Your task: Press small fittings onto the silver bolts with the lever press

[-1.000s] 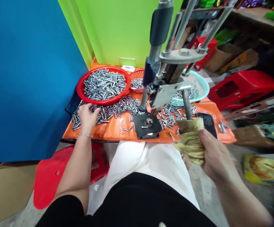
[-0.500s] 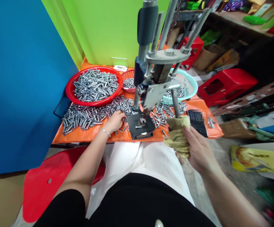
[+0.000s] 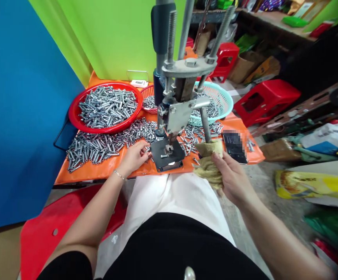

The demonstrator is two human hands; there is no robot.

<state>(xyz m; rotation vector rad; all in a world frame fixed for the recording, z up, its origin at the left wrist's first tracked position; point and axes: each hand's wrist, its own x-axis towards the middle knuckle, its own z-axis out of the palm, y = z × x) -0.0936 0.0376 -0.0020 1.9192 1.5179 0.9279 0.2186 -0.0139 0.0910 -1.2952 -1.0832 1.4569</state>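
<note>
Right fingers are wrapped around the cloth on our press lever; left fingers curl just beside the plate, can't tell if pinching anything. One bolt lies on the plate, between them. We look mid-batch: big loose heap left of left fingers, finished share unclear. Room's tight: desk edge just our side of them, plate right.

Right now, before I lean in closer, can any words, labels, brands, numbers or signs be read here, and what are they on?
None can be read with certainty.
Yellow sack on the floor: dark lettering, too blurred to read.
Black phone on the table: faint marks on its screen, partly pixelated, unreadable.
Small white device by the green wall: any figures too small to read.
Lever press's metal plate: no lettering visible.
</note>
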